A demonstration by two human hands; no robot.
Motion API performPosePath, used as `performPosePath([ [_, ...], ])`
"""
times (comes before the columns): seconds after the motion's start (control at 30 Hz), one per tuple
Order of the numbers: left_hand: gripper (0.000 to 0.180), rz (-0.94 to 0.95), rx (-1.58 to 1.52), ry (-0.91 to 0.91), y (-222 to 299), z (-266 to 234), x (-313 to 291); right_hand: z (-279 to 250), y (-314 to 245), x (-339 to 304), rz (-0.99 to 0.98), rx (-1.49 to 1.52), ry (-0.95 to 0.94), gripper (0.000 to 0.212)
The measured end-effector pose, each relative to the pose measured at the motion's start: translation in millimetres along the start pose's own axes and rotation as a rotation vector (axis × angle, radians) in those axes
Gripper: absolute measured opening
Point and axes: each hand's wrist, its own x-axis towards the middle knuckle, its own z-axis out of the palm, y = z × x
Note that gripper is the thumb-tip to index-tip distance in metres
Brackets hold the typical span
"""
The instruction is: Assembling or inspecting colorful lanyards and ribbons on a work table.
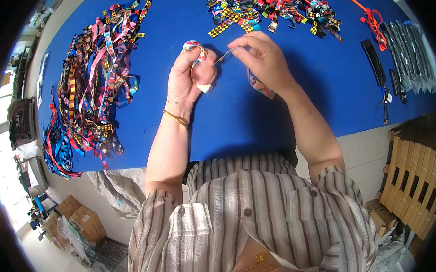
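My left hand [182, 83] is raised above the blue table, its fingers curled around a colourful printed ribbon strap [200, 88]. One loop of the strap stands up above the thumb, and a short length hangs below the fingers. My right hand [266, 60], at about the same height, pinches a thin stretch of strap between thumb and fingertips. That stretch runs across to the left hand. Beneath the right palm dangles another printed strap length [262, 87]; whether it belongs to the same piece is hidden.
A long heap of patterned straps [96, 77] covers the left of the blue table [218, 128]. Short folded straps [277, 12] are piled at the far side. Right lie an orange-red cord [375, 26], a black case [373, 62] and plastic-wrapped packs [412, 59]. Cardboard boxes [85, 222] stand below left.
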Motion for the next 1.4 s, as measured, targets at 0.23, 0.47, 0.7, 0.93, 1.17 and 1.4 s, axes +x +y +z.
performPosePath([
  [0.23, 0.018, 0.013, 0.196, -0.002, -1, 7, -5, -1, -2, 1, 0.224, 0.191, -0.006, 0.016],
  [0.47, 0.012, -0.065, 0.348, 0.014, -7, 19, -7, 5, 7, -1, 0.237, 0.465, -0.090, 0.022],
  [0.7, 0.015, -0.090, 0.411, -0.016, -10, 20, -6, 15, 13, -3, 0.108, 0.362, 0.026, 0.017],
  [0.93, 0.015, -0.130, 0.419, -0.019, -11, 18, -7, 8, -3, -5, 0.373, 0.529, -0.106, 0.016],
  [1.17, 0.018, -0.181, 0.420, -0.034, -10, 24, -6, 11, 4, -4, 0.204, 0.491, -0.075, 0.023],
  [1.4, 0.021, -0.205, 0.434, -0.031, -9, 24, -6, 6, -1, -4, 0.220, 0.437, -0.128, 0.023],
])
